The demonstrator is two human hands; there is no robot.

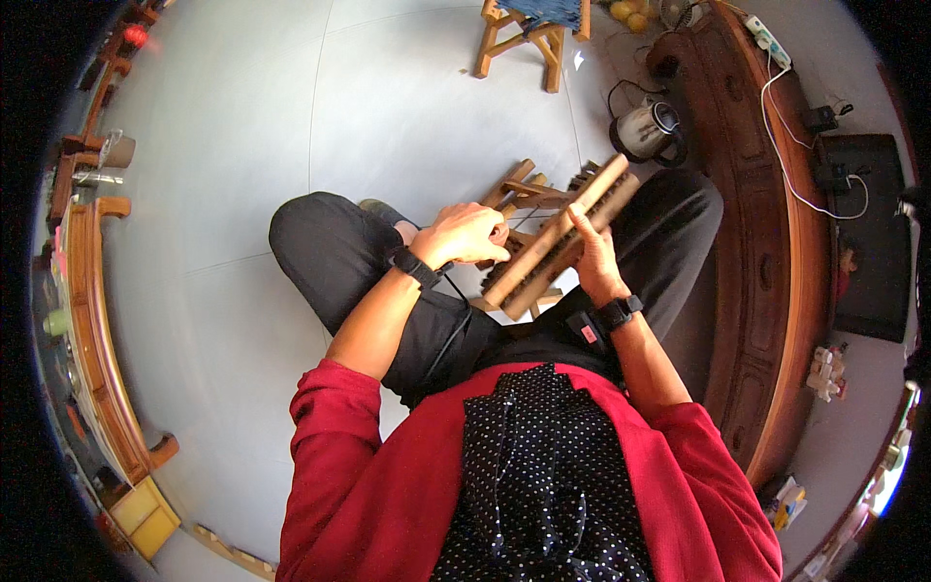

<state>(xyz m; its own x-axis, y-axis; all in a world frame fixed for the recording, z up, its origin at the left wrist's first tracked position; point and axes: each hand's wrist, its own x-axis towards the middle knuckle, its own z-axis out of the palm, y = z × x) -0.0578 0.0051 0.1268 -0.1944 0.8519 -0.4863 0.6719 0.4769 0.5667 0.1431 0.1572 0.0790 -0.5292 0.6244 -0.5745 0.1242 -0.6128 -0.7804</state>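
A wooden folding stool frame stands tilted between my knees. Two parallel top bars run close together, with dark strands bunched along them; crossed legs show beyond and below. My right hand grips the bars from the right, thumb laid over the upper one. My left hand is at the left of the frame, its fingers curled in towards the dark strands. What those fingers hold is hidden. A thin black cord hangs over my left thigh below that hand.
A metal kettle stands on the floor past my right knee, close to a brown wooden cabinet. Farther ahead is a small wooden stool with a blue seat. Wooden furniture lines the left side. A white power strip lies on the cabinet.
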